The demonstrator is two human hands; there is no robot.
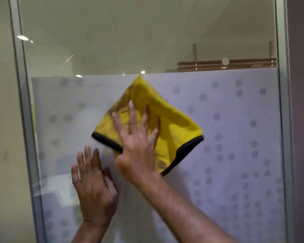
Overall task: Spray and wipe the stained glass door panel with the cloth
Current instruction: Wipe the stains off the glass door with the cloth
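The right hand (139, 137) is flat with its fingers spread, arm stretched up from below. The left hand (93, 185) is also flat, fingers close together, lower down.

A yellow cloth (172, 123) with black edging and brownish smudges lies against the glass door panel (235, 137). Around the cloth, the panel's frosted pale lilac-grey film carries scattered grey dots.

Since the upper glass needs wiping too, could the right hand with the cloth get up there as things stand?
Probably yes: the right hand presses the cloth flat, and nothing blocks the clear glass above.
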